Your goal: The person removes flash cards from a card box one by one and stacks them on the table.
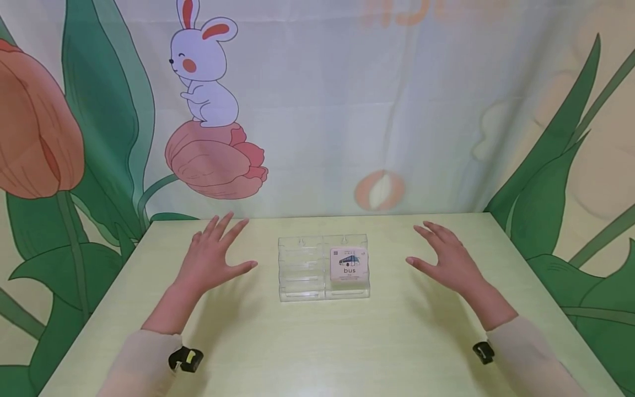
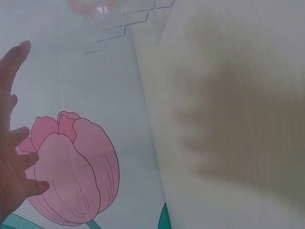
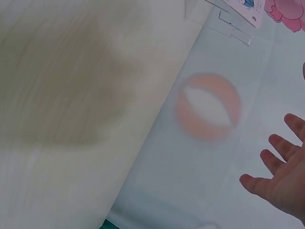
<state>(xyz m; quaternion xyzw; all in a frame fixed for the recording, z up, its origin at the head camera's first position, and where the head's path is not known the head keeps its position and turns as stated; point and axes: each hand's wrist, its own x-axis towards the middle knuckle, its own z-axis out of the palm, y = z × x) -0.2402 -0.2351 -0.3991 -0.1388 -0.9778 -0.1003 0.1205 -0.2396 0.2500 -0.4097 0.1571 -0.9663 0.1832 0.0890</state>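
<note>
Fingers point(image 1: 234, 233) stand spread on the left hand point(image 1: 205, 262) and the right hand point(image 1: 451, 262), gripping nothing. From where I stand: one card point(image 1: 349, 263), labelled "bus", smaller print unreadable, sits in the right column of one clear two-column rack point(image 1: 301, 273), on the counter point(image 1: 322, 342) between the hands, apart from both. Black wrist devices point(image 1: 187, 359): two. One printed curtain point(image 1: 307, 110) closes off the far edge.

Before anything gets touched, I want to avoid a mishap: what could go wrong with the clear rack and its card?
The clear rack is see-through against the pale table, so its edges may be misjudged and bumped. The card sits at its right side, nearer the right hand; a careless brush there could dislodge it. Nothing visible holds the rack down, so a push from the left hand might slide it.
</note>
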